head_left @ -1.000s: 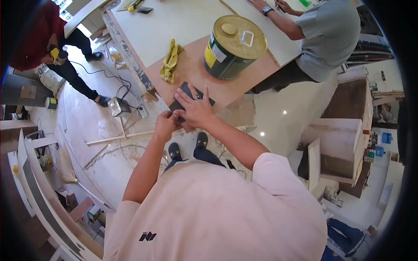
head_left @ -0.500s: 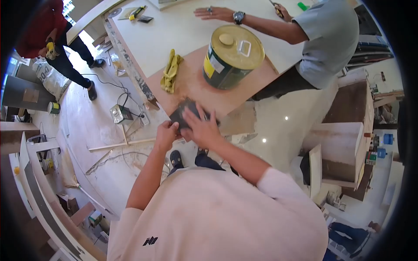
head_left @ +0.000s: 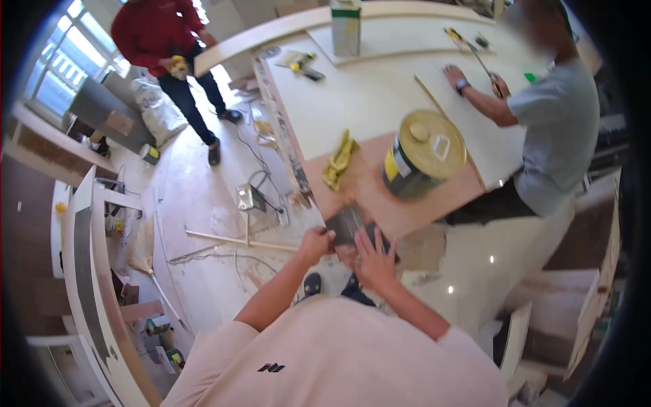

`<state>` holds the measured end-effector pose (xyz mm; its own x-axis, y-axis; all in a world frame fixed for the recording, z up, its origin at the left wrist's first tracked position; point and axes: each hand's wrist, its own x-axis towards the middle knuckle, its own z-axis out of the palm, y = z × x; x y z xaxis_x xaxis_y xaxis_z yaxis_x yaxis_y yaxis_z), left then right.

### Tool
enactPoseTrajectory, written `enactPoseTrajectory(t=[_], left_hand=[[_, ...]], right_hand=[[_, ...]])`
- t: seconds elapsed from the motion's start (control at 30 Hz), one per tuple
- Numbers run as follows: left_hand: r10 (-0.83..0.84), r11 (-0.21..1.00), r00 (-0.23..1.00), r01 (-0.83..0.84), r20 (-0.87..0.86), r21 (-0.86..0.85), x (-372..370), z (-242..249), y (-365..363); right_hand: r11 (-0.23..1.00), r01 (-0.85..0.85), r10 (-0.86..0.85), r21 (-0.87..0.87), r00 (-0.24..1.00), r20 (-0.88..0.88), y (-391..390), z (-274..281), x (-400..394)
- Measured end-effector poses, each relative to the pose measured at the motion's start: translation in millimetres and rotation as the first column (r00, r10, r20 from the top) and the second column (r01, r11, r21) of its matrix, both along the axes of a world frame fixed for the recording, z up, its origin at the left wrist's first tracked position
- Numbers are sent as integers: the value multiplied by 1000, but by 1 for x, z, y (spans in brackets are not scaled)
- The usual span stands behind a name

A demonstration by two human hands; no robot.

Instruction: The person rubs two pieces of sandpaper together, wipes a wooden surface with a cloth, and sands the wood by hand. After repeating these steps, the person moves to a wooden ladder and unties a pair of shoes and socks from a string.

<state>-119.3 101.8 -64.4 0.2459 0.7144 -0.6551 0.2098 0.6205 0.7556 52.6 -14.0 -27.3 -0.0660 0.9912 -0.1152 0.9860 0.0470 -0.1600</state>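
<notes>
A dark grey, flat sheet (head_left: 344, 225) lies at the near corner of the worktable, on a reddish-brown board (head_left: 413, 220). My left hand (head_left: 315, 244) pinches the sheet's left edge between thumb and fingers. On its right part rests my right hand (head_left: 374, 261), flat with the fingers spread. Whether the sheet is sandpaper or another material cannot be made out. Beyond my hands, a crumpled yellow glove (head_left: 339, 161) lies on the board. To its right stands a large metal can (head_left: 424, 159) with a gold lid and a handle.
Across the table, a person in grey (head_left: 559, 115) holds a long thin tool (head_left: 483, 64). Another person in red (head_left: 152, 37) stands at the far left with a yellow tool. A rectangular tin (head_left: 346, 30) stands at the back. Cables and a metal box (head_left: 251, 198) lie on the floor.
My view has tilted up and turned left, so everything sits lower and further right. My right hand has slid toward the sheet's near right side; my left keeps its pinch.
</notes>
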Motion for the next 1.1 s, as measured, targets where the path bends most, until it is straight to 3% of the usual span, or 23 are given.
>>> enactPoseTrajectory(t=[0.13, 0.23, 0.27, 0.37, 0.43, 0.5, 0.57, 0.7, 0.83, 0.93, 1.03, 1.07, 1.1], left_hand=[[22, 999, 999, -21, 37, -50, -1, 9, -5], [10, 999, 1000, -10, 14, -40, 1, 2, -4], [5, 999, 1000, -5, 0, -39, 0, -7, -3], [67, 998, 994, -66, 83, -13, 0, -10, -4], [-138, 989, 976, 145, -170, 32, 0, 19, 0], [-113, 993, 993, 113, -46, 11, -6, -8, 3], [39, 999, 997, -37, 74, -24, 3, 7, -6], [28, 999, 1000, -28, -6, -14, -3, 0, -13], [36, 999, 999, -35, 29, -34, 2, 2, -2], [21, 999, 998, -18, 53, -49, 5, 7, -2], [-13, 999, 1000, 13, -7, -35, -2, 8, -5], [-22, 1000, 999, 22, -33, -3, -1, 6, -5], [-43, 999, 999, 44, 29, -25, -1, 8, -4]], right_hand=[[974, 62, -24, 216, 984, -177, 60, -7, 0], [962, 59, -14, 267, 986, -167, 56, -14, -1], [989, 40, -22, 140, 992, -125, 29, -11, 0], [996, -28, 32, 82, 999, -44, 11, -14, 2], [981, 68, -24, 181, 972, -235, 64, -10, -2], [968, 87, -41, 236, 981, -189, 76, -14, 0], [979, 53, -23, 198, 988, -153, 14, -22, -2], [976, -28, 59, 214, 988, -139, 28, -25, 2], [969, -3, 41, 249, 988, -146, 64, -15, 3], [990, -46, 64, 136, 989, -133, 2, -12, 8], [982, 58, -16, 183, 975, -222, 56, -14, 4], [994, 85, -73, 64, 983, -170, 73, -8, -1], [995, 71, -62, 66, 990, -127, 73, -6, -5]])
